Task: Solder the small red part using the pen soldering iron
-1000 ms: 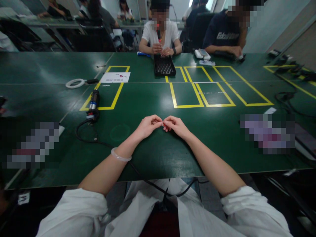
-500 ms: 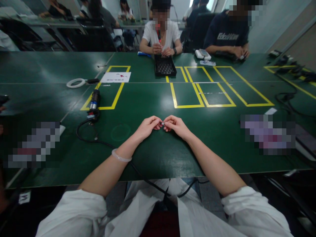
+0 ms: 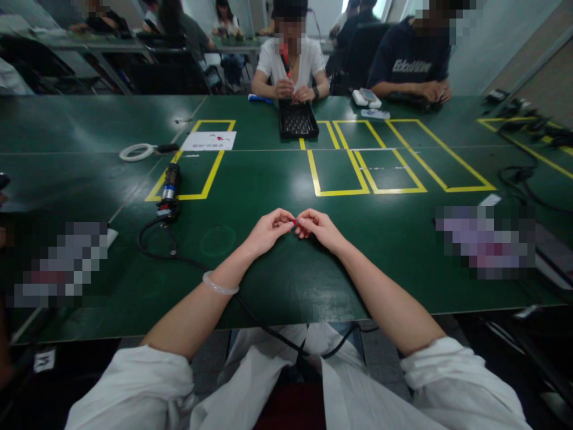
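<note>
My left hand (image 3: 273, 230) and my right hand (image 3: 317, 227) meet just above the green table (image 3: 286, 280), fingertips almost touching. Between them sits a tiny red piece (image 3: 294, 222), pinched by the thumb and forefinger of each hand. Its kind is too small to tell. A pale bangle (image 3: 219, 284) circles my left wrist.
To the left, a black-and-silver cylindrical device (image 3: 171, 182) trails a black cable (image 3: 188, 261) toward me. Farther off are a white card (image 3: 208, 141), a white ring (image 3: 136, 151) and a black tray (image 3: 299, 121) of small parts before a co-worker. Blurred phone-like items flank me.
The small piece between my fingers showed dark and silver before and now shows red. My hands have stayed in nearly the same place, with the fingers shifted slightly.
</note>
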`<control>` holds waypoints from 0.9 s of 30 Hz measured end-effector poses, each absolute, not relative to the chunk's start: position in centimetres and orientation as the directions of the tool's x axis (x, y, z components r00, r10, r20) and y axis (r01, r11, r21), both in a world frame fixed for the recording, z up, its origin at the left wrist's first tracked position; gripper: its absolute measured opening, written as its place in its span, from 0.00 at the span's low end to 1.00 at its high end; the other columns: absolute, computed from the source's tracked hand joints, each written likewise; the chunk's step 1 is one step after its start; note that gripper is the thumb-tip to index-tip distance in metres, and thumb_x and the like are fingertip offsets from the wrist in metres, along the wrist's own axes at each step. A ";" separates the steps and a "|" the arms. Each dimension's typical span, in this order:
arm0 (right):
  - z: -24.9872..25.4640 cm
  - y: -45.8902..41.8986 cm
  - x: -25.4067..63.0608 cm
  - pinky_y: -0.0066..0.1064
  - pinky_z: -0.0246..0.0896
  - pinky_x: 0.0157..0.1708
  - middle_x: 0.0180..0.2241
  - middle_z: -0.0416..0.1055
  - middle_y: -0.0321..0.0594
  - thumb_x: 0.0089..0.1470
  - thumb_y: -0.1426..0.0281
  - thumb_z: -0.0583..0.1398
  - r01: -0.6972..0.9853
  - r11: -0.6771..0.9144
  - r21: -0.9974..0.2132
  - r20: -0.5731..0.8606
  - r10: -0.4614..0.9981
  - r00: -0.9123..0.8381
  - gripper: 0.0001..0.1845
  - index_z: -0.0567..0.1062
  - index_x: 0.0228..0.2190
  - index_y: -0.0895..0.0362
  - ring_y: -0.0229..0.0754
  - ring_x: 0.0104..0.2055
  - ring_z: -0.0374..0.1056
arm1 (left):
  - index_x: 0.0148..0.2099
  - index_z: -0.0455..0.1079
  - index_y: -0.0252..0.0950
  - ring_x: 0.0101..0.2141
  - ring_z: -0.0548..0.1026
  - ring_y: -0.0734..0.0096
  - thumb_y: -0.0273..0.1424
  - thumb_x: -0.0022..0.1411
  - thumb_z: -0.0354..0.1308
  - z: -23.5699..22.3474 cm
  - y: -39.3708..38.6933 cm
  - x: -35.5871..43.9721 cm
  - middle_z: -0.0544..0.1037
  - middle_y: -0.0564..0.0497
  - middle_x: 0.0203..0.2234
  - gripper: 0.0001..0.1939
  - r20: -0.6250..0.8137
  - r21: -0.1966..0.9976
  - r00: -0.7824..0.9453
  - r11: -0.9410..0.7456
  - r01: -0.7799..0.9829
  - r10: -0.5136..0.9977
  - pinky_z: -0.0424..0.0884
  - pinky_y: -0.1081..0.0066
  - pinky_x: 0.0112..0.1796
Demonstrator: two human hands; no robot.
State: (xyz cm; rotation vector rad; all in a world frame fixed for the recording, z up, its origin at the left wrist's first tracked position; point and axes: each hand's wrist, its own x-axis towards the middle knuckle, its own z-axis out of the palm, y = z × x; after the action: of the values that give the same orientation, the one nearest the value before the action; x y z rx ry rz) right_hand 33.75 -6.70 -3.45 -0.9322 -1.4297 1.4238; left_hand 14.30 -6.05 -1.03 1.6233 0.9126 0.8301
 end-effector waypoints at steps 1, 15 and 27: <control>-3.4 -6.7 33.8 0.26 0.61 0.25 0.26 0.75 0.36 0.53 0.54 0.64 -0.076 0.062 -0.995 0.083 0.942 -0.325 0.19 0.72 0.34 0.58 0.34 0.24 0.69 | 0.44 0.70 0.32 0.37 0.75 0.69 0.39 0.60 0.62 -1.0 -6.1 14.3 0.76 0.47 0.36 0.16 0.077 0.973 0.474 -0.169 0.155 0.877 0.69 0.68 0.42; -3.8 -6.7 33.6 0.25 0.60 0.23 0.31 0.73 0.35 0.49 0.56 0.67 -0.077 0.092 -0.993 0.111 0.942 -0.316 0.21 0.70 0.39 0.55 0.34 0.26 0.69 | 0.42 0.69 0.32 0.32 0.73 0.72 0.38 0.57 0.64 -1.2 -6.0 14.3 0.75 0.48 0.34 0.16 0.067 0.962 0.421 -0.171 0.214 0.904 0.69 0.71 0.37; -4.2 -6.5 33.6 0.25 0.61 0.25 0.29 0.71 0.33 0.48 0.60 0.68 -0.065 0.128 -0.990 0.142 0.940 -0.309 0.18 0.71 0.36 0.57 0.32 0.25 0.67 | 0.42 0.69 0.32 0.33 0.73 0.71 0.39 0.56 0.65 -1.3 -6.0 14.4 0.75 0.48 0.35 0.18 0.076 0.960 0.420 -0.181 0.215 0.904 0.69 0.71 0.37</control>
State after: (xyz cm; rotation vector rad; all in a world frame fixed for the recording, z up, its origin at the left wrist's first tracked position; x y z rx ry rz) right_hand 33.61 -6.54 -4.15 -0.9061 -1.4658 1.3502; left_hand 14.38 -6.01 -1.29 1.6597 0.9926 0.8494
